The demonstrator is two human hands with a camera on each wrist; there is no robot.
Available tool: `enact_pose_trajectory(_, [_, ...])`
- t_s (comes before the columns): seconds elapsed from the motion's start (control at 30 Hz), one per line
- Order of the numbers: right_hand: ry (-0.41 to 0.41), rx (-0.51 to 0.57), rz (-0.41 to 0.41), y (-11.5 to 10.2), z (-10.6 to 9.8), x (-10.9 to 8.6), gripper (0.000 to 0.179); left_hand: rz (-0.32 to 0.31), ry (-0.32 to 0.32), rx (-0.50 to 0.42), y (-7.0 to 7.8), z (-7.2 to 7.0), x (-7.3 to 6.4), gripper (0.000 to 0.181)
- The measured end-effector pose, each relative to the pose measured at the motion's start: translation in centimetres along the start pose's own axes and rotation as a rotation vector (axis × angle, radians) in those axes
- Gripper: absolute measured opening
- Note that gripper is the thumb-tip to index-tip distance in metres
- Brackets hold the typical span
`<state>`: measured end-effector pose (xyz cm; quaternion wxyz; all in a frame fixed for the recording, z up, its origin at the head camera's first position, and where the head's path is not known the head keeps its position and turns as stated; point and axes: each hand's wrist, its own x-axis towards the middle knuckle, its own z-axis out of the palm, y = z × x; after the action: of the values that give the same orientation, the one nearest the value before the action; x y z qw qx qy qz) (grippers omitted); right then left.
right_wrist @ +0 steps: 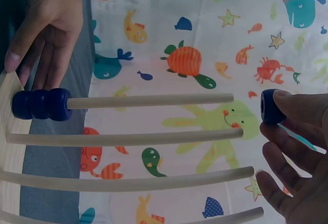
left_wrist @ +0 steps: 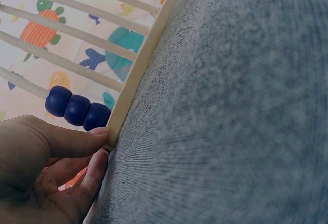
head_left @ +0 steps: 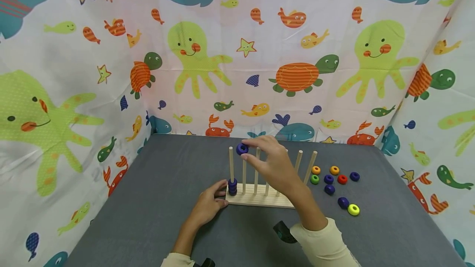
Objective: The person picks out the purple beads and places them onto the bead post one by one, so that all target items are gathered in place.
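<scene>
Right hand (head_left: 272, 160): pinching a blue bead (right_wrist: 270, 108) between thumb and fingertips, seemingly by its outer wall so as to leave the hole uncovered.
Blue bead: raised near the tip of the leftmost rod (head_left: 231, 164), apart from it; probably lifted that high to clear the rod ends.
Left hand (head_left: 209, 203): gripping the left end of the wooden base (head_left: 252, 200) with thumb and fingers, likely to steady it.
Threaded beads (right_wrist: 41, 105): three, all blue, stacked at the foot of the leftmost rod and lined up by it.
Other rods (right_wrist: 123, 141): standing in a row along the base, spaced presumably to separate stacks.
Loose beads (head_left: 328, 179): scattered on the worktop (head_left: 178, 164) right of the base, in mixed colours, perhaps for easy reach.
</scene>
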<state>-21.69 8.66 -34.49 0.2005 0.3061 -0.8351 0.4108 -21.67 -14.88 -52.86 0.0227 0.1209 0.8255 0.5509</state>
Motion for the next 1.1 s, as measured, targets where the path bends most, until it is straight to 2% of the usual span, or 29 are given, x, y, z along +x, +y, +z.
enact_pose_trajectory(0.27, [0.011,-0.037,0.028,0.1,1.3,0.6,0.037,-0.007,0.000,-0.011,0.1,0.0,0.0,0.068])
enact_pose_trajectory(0.5, [-0.014,-0.066,0.055,0.1,2.2,0.8,0.038,-0.004,0.003,-0.029,0.0,0.0,-0.1,0.068])
enact_pose_trajectory(0.87, [0.013,-0.026,0.029,0.0,3.1,1.1,0.036,0.009,0.007,-0.033,-0.2,-0.1,0.1,0.068])
enact_pose_trajectory(1.1, [-0.006,-0.027,0.021,0.3,3.3,1.5,0.036,0.008,-0.002,-0.012,0.0,-0.1,0.0,0.067])
